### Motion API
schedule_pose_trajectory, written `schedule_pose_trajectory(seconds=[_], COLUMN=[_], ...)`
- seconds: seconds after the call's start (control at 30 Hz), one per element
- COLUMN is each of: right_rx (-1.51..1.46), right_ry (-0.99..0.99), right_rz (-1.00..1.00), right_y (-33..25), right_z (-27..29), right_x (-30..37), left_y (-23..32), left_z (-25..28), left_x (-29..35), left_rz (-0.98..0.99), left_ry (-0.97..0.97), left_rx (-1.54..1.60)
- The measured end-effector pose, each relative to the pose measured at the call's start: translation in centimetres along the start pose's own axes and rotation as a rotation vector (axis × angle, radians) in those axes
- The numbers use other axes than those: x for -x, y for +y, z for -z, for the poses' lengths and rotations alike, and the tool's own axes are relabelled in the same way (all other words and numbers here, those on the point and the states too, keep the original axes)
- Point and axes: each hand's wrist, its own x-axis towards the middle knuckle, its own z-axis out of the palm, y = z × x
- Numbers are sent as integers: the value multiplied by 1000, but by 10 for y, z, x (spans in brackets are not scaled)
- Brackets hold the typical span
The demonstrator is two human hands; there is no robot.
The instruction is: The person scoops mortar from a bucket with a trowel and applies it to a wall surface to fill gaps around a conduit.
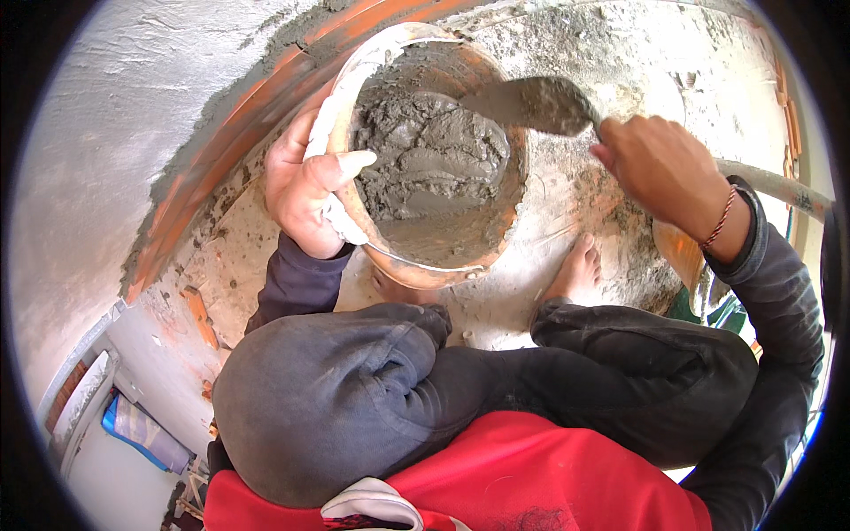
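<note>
An orange bucket (416, 273) stands before me, tilted a little, with wet grey mortar (434, 150) inside. My left hand (305, 181) grips its left rim, the thumb over the edge and the fingers behind the outer wall; a whitish cloth or strip (332, 111) lies along that rim. In my right hand (664, 164) is a trowel (536, 103), its handle mostly hidden in my closed fingers. The mortar-coated blade reaches over the bucket's right rim, its tip above the mortar.
To the left rises a wall (115, 106), partly plastered, with bare orange brick (226, 133) along its lower edge. Brick shards (199, 314) and mortar crumbs litter the floor. My bare feet (575, 265) are close to the bucket. A pipe-like pole (779, 188) lies at the right.
</note>
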Motion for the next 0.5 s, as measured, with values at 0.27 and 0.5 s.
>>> schedule_pose_trajectory(seconds=[0.27,0.5], right_rx=[-453,-248], right_ry=[-374,-54], right_rz=[193,249], right_y=[-8,-35], right_z=[-19,3], right_x=[14,-3], left_y=[-10,-11], left_z=[3,5], left_x=[3,3], left_rz=[-106,12], left_ry=[113,92], left_rx=[-63,118])
